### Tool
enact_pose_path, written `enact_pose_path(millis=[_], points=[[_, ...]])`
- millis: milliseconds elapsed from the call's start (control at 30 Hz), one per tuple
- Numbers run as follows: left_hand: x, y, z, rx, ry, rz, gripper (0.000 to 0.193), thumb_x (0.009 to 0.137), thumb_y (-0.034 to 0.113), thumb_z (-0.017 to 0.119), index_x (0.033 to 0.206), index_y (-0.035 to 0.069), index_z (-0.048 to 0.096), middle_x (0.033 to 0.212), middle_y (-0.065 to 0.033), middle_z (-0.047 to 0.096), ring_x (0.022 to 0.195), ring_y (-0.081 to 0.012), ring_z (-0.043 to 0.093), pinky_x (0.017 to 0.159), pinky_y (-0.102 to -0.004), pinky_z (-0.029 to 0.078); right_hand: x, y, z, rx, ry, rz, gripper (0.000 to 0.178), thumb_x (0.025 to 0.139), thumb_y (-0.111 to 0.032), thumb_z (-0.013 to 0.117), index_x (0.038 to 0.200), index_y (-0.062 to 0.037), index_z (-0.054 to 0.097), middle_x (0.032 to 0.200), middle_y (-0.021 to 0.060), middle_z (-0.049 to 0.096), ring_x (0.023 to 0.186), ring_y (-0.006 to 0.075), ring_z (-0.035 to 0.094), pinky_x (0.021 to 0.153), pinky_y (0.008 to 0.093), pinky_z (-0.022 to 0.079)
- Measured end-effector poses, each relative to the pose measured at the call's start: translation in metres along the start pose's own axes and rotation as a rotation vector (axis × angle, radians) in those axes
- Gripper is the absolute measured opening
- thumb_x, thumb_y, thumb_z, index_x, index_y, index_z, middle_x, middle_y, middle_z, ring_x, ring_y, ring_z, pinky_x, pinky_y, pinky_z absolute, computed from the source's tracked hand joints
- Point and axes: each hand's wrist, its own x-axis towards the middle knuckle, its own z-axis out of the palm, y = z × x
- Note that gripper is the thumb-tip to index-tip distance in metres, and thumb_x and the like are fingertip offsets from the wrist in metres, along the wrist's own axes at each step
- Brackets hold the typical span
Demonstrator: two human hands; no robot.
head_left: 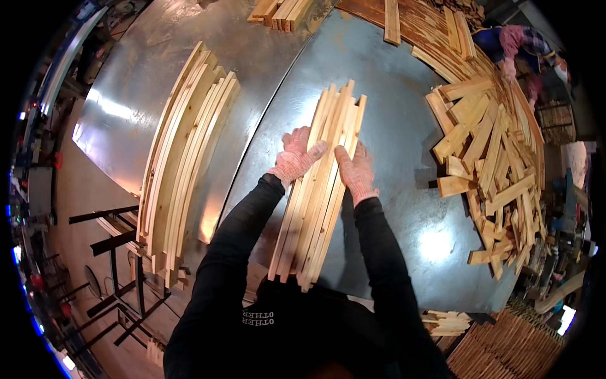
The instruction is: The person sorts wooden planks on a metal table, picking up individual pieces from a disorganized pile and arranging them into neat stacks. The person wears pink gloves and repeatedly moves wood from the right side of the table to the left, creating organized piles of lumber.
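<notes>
Left fingers and right fingers, partly curled, clasp wooden strips.

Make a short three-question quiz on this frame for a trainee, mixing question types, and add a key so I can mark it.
1. What are the left hand and the right hand both touching?
2. True or false: the jumbled heap of wood pieces lies to the left of what the hands are touching.
3. In which part of the picture does the other person appear?
A) Lower left
B) Upper right
C) Lower middle

Key:
1. The bundle of wooden strips between them.
2. False; the heap lies to the right.
3. B.
</notes>
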Motion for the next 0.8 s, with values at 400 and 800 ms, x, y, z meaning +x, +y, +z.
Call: enact_pose_path(millis=[400,800], points=[[0.034,0.235,-0.162,-0.382,0.404,0.945,0.054,0.101,0.032,0.054,0.146,0.006,0.04,0.118,-0.0152,0.065,0.115,-0.0251,0.061,0.102,-0.0313,0.046,0.02,-0.123,-0.267,1.346,-0.202,-0.58,0.07,0.101,-0.055,0.04,0.152,-0.0065,0.032,0.148,0.0118,0.046,0.133,0.0247,0.046,0.112,0.0398,0.038],[-0.104,0.013,0.013,-0.882,0.095,-0.232,0.093,0.085,0.024,0.079,0.157,-0.001,0.025,0.142,-0.0157,0.054,0.127,-0.021,0.053,0.107,-0.0313,0.042,-0.085,0.003,-0.006,1.223,-0.45,0.203,0.113,0.089,-0.006,0.074,0.162,-0.0193,-0.01,0.136,0.0111,0.059,0.119,0.0228,0.06,0.098,0.0334,0.052]])
